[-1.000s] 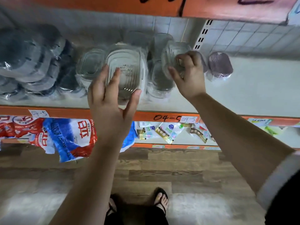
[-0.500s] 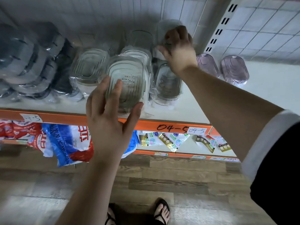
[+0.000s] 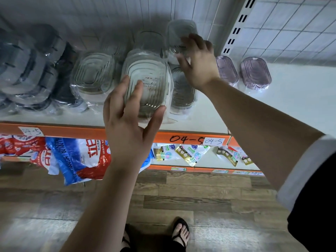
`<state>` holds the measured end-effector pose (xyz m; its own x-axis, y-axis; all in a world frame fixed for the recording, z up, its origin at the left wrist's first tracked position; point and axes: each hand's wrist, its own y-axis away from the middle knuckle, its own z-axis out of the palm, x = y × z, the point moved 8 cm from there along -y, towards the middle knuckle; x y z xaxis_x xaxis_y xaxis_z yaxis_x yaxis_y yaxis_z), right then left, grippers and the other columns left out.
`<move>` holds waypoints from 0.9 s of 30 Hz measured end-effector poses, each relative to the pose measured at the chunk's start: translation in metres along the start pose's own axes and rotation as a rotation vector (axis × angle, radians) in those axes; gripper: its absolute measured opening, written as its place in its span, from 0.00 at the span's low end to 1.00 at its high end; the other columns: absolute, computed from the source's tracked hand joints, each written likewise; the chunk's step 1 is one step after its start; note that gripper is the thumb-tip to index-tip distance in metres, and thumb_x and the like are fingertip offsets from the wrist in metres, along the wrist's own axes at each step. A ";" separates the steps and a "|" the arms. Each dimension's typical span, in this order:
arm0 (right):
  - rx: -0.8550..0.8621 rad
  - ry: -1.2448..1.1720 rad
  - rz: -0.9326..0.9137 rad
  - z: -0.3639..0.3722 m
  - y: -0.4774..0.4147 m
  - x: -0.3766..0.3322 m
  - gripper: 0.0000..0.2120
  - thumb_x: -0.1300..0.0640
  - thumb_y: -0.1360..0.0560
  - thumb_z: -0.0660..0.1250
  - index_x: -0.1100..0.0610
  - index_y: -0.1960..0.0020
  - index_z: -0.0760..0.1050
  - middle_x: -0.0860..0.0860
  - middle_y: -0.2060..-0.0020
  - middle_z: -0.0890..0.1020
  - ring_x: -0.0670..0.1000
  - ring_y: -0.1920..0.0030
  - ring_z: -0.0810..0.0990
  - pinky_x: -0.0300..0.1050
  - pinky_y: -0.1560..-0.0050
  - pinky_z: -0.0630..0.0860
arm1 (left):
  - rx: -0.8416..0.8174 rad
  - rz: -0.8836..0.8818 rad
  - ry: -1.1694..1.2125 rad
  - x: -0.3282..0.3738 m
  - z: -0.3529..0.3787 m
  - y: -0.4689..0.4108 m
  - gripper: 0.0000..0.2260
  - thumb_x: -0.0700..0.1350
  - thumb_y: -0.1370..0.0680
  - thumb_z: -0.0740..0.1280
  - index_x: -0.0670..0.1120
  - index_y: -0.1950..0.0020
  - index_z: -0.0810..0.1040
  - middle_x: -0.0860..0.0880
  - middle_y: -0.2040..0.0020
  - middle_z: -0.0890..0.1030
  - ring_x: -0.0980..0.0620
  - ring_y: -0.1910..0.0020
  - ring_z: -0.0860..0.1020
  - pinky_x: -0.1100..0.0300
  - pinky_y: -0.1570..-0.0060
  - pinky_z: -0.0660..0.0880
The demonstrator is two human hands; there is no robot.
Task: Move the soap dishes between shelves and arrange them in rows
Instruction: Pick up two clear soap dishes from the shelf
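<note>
Head view, angled down at a white shelf (image 3: 291, 106) with an orange front edge. Near the middle of that front edge, left hand (image 3: 127, 131) laid flat against a clear wrapped soap dish (image 3: 149, 77) standing tilted on its rim: fingers (image 3: 134, 93) straight on its face, thumb spread under its lower edge, pressing rather than clenched. Further back, by the shelf's rear wall, right hand (image 3: 200, 68) with fingers spread and released at a second clear dish (image 3: 180, 30) propped upright; too blurred to tell whether touching or just apart.

Just left of the pressed dish, another clear dish (image 3: 92, 73) leaning back in its wrap. Just right of it, below the right hand, a smoky dish (image 3: 183, 91), partly hidden. Toward the shelf's left end, a heap of dark grey dishes (image 3: 27, 70) in film. Right of the right wrist, a purple dish (image 3: 227, 71) and just beside it a second purple dish (image 3: 255, 73), both near the rear wall.

On the orange edge, a handwritten 04-5 and a paper label (image 3: 213, 141) with the same marking. Below, a lower shelf (image 3: 209, 159) with red-and-blue bags (image 3: 78, 157) hanging over its left part and small sachets (image 3: 189, 153) toward the right. Underneath, wood-pattern floor (image 3: 200, 197) and sandalled feet (image 3: 180, 231). White cuff (image 3: 305, 170) on the right forearm.
</note>
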<state>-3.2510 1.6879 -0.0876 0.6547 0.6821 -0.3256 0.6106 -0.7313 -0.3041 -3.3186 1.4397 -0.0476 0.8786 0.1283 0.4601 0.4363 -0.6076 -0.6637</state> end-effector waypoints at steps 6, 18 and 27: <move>0.183 -0.166 0.119 -0.018 0.047 0.023 0.21 0.53 0.20 0.57 0.63 0.33 0.73 0.60 0.37 0.75 0.62 0.39 0.74 0.49 0.38 0.70 | 0.005 0.012 0.041 0.019 0.008 0.000 0.24 0.53 0.21 0.68 0.36 0.34 0.77 0.36 0.33 0.74 0.41 0.33 0.71 0.49 0.30 0.67; 0.097 -0.083 0.145 0.006 0.151 0.065 0.21 0.53 0.21 0.55 0.67 0.37 0.75 0.64 0.44 0.78 0.67 0.45 0.77 0.55 0.45 0.75 | -0.034 0.160 -0.033 0.049 0.078 -0.022 0.24 0.56 0.22 0.68 0.35 0.40 0.81 0.37 0.40 0.80 0.43 0.38 0.68 0.49 0.35 0.70; 0.073 -0.092 0.136 0.000 0.171 0.065 0.21 0.54 0.21 0.56 0.67 0.38 0.76 0.64 0.44 0.78 0.66 0.45 0.77 0.55 0.44 0.76 | -0.359 0.051 -0.311 0.028 0.116 -0.016 0.31 0.62 0.19 0.49 0.44 0.23 0.67 0.45 0.23 0.66 0.41 0.23 0.60 0.45 0.24 0.49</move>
<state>-3.1040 1.6072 -0.1613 0.6833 0.5765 -0.4480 0.4832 -0.8171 -0.3145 -3.2782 1.5439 -0.0923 0.9374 0.2865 0.1978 0.3446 -0.8445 -0.4099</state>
